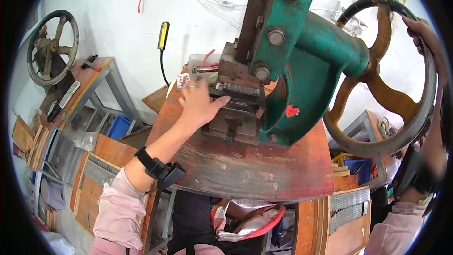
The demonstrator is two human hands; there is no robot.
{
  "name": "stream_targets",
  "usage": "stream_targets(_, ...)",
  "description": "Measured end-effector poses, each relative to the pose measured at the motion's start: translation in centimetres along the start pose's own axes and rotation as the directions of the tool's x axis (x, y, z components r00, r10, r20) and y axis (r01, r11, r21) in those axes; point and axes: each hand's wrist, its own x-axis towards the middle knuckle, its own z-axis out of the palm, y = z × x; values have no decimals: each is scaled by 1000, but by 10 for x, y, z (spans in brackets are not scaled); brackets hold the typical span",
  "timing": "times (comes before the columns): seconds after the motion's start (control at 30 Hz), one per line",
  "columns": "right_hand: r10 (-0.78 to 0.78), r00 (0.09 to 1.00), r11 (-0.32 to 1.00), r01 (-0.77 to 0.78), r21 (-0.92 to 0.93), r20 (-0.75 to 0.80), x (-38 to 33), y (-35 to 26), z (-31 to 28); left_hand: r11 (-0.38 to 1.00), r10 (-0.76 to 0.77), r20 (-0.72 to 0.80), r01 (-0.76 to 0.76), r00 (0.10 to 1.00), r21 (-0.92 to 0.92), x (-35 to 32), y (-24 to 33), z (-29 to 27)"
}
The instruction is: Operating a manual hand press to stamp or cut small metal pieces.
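A green hand press [325, 56] with large bolts stands on a reddish wooden bench top [226, 170]. Its big handwheel [396, 147] has brown spokes and a dark rim. At the upper right, my right hand [424, 38] grips that rim. My left hand [198, 103] is at the left side of the dark metal die block [236, 106], with thumb stretched over its edge and fingers apart; the fingertips are slightly blurred. A row of small metal pieces [241, 89] lies on the die, below the ram. Whether my left fingers touch a piece cannot be made out.
Behind my left hand are a clear plastic box [200, 60] and a yellow-black work lamp [163, 36]. Trays of metal strips stand at left [96, 174] and right [349, 203]. An open silver-lined bag [247, 219] sits below the bench edge. Another handwheel [51, 49] stands far left.
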Motion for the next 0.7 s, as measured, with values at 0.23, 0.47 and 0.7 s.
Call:
stream_targets(0.23, 32, 687, 996, 41, 83, -726, -134, 55, 107, 501, -215, 168, 256, 962, -827, -6, -6, 13)
stream_targets(0.47, -101, 647, 826, 478, 298, -756, -204, 158, 209, 523, -88, 37, 78, 995, -849, -5, -10, 21)
stream_targets(0.7, -57, 877, 947, 199, 253, -478, -130, 81, 59, 476, -95, 15, 59, 995, -878, -6, -12, 27)
